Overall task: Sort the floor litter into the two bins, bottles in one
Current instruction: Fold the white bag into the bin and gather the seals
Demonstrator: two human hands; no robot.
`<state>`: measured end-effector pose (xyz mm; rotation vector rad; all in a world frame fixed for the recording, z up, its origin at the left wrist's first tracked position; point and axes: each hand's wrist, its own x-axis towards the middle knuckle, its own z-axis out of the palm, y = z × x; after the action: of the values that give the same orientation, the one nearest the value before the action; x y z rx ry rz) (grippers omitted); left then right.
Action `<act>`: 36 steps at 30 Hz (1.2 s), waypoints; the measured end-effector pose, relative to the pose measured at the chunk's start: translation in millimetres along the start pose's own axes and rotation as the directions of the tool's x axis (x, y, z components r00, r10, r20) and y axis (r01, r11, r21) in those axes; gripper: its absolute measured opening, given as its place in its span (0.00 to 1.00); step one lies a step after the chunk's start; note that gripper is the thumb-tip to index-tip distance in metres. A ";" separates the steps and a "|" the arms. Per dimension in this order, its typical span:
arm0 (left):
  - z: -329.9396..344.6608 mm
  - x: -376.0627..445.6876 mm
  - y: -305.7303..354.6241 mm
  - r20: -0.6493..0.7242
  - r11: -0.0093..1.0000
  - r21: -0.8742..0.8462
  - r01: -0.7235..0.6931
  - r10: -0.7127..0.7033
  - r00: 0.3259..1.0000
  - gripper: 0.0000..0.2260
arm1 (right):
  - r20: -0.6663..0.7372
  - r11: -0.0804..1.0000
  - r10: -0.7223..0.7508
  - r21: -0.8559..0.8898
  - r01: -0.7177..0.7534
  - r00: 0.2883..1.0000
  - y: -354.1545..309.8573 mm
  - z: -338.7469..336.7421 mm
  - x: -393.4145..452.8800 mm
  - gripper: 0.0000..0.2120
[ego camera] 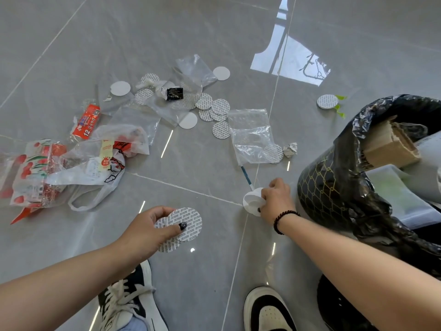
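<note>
Seen from the head camera, looking down at a glossy grey tiled floor (214, 32). The left hand (148, 231) pinches a fan of round white paper discs printed with grey lettering (188, 224), thumb on top, fingers curled beneath. The right hand (276, 199), a dark beaded bracelet (284, 220) on its wrist, is closed around a small stack of plain white round discs (251, 201) just above the floor. More printed and plain discs (214, 108) lie scattered ahead among crumpled clear plastic bags (250, 134). At far left, red-printed plastic wrappers (35, 168) run out of view. At right, a black bin lined with a black bag (334, 187) holds torn cardboard (391, 142); the edge cuts it off. The second bin cannot be made out.
</note>
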<state>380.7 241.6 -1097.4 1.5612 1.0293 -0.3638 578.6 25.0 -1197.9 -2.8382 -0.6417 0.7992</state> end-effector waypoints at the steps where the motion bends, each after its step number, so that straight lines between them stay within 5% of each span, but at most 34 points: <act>1: 1.4 -2.2 -2.1 0.006 1.000 0.000 0.004 -0.004 1.000 0.08 | 0.025 1.000 0.005 -0.027 -0.005 1.000 2.2 -3.4 4.7 0.11; 6: 5.3 -13.2 -18.4 0.035 0.998 0.053 0.038 -0.040 0.999 0.07 | 0.201 0.989 0.008 -0.147 0.022 0.979 1.2 -8.5 10.9 0.16; 10: 4.7 -22.7 -25.0 0.030 0.998 0.051 0.039 -0.040 0.999 0.08 | 0.066 0.985 -0.132 -0.104 0.138 0.989 3.0 -0.8 -3.2 0.09; 14: 0.3 -25.5 -28.1 0.037 0.999 0.025 0.024 -0.025 0.999 0.07 | 0.102 0.972 -0.234 0.016 0.234 0.967 1.0 -6.2 2.2 0.11; 17: -4.8 -31.9 -40.5 0.046 0.998 0.021 0.061 -0.062 0.997 0.08 | 0.131 0.988 -0.151 0.054 0.145 0.980 2.0 -1.5 0.8 0.18; 21: -17.0 -36.6 -53.6 0.027 0.994 0.008 0.109 -0.109 0.994 0.08 | 0.150 0.999 -0.018 0.049 0.011 0.989 -7.8 -1.5 6.5 0.07; 24: -30.3 -36.3 -59.2 0.002 0.992 -0.031 0.124 -0.124 0.992 0.08 | 0.166 0.999 -0.015 0.031 0.010 0.986 -20.8 2.6 9.1 0.19; 36: -43.7 -42.3 -64.9 0.014 0.981 -0.148 0.127 -0.126 0.992 0.09 | 0.263 0.966 -0.196 -0.115 0.232 0.945 -19.3 11.8 -15.9 0.29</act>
<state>293.7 260.3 -1096.1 1.3649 1.1301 -0.3692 553.1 35.6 -1196.1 -2.7462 -1.0640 1.1210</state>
